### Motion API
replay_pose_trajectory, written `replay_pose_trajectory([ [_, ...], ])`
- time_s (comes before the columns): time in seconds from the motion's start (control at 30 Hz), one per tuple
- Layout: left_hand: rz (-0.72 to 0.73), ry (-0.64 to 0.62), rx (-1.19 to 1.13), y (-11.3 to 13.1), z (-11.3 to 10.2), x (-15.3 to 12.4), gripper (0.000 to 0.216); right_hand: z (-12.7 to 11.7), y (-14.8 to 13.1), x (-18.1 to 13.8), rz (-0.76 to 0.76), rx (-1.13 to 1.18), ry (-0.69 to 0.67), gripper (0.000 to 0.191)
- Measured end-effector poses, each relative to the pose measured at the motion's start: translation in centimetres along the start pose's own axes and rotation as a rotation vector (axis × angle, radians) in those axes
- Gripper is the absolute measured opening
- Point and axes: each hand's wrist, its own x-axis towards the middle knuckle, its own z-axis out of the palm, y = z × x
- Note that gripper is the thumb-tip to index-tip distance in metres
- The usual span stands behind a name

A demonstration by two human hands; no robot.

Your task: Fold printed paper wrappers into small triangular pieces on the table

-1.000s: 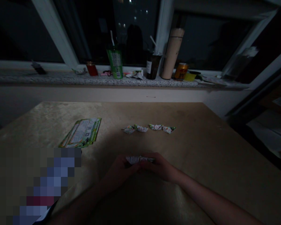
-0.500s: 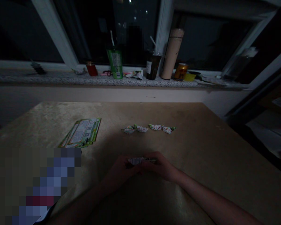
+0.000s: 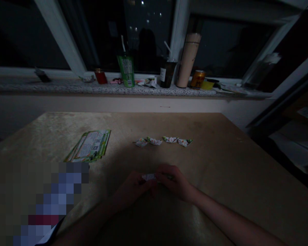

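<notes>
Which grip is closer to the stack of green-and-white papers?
Left. The left grip is below and right of the paper stack in the picture; the right grip is farther right.

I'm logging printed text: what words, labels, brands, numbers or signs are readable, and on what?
None reads clearly.
Printed sheets: text too small.
Held paper: print blurred.
Four folded papers: print too small.
Green cup: print too small.
Dark cup: white label too small.
Orange can: dark characters blurred.
</notes>
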Motion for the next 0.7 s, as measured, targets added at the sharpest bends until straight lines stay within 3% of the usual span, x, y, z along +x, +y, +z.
replay_pose_trajectory([
  [0.17, 0.013, 0.097, -0.006, -0.3, 0.2, 0.3, 0.040, -0.2, 0.4, 0.4, -0.019, -0.023, 0.040, 0.033],
  [0.33, 0.021, 0.175, -0.021, -0.3, 0.1, 0.6, 0.032, -0.7, 1.1, 0.3, 0.102, 0.102, 0.075, 0.029],
  [0.57, 0.078, 0.157, -0.093, 0.1, 0.0, 0.5, 0.023, -0.8, 1.0, 0.4, 0.226, 0.368, 0.062, 0.038],
  [0.7, 0.190, 0.126, -0.155, -0.7, -0.6, 0.4, 0.032, -0.8, 1.2, 0.5, 0.271, 0.416, 0.129, 0.035],
])
